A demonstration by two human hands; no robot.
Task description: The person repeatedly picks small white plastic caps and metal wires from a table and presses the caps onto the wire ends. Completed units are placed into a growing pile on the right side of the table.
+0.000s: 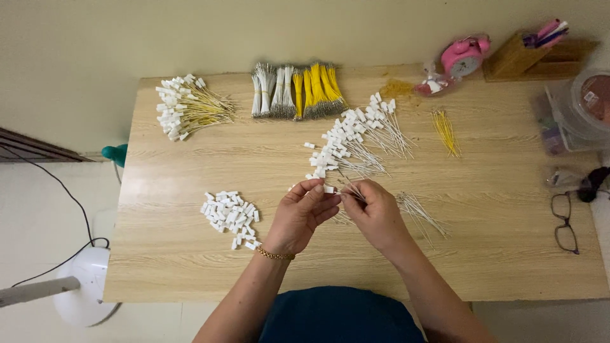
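1. The left hand (pixel 302 213) sits near the table's middle, fingers pinched narrow around a small white plastic connector (pixel 328 188) held at its fingertips.
2. The right hand (pixel 375 213) lies just beside it at 3 o'clock, fingers closed around thin white wires (pixel 351 188) whose ends meet the connector; the two hands touch at the fingertips.
3. A gold bracelet (pixel 275 255) circles the left wrist.
4. At 9 o'clock from the left hand lies a loose heap of small white plastic connectors (pixel 230 216) on the pale wooden table (pixel 190 267).
5. At 12 o'clock from the hands, a long spread of white wires fitted with white connectors (pixel 352 136) runs diagonally toward 1 o'clock.
6. At 3 o'clock from the right hand lies a small scatter of bare white wires (pixel 419 213).
7. At the far edge, 12 o'clock, stand tied bundles of white and yellow wires (pixel 295 89).
8. At 10 o'clock, a fan of yellow wires with white connectors (pixel 187 107) lies well apart.
9. A few loose yellow wires (pixel 445 130) lie at 2 o'clock; a pink alarm clock (pixel 464 56) stands beyond them.
10. Dark-framed glasses (pixel 564 222) rest near the right edge at 3 o'clock.
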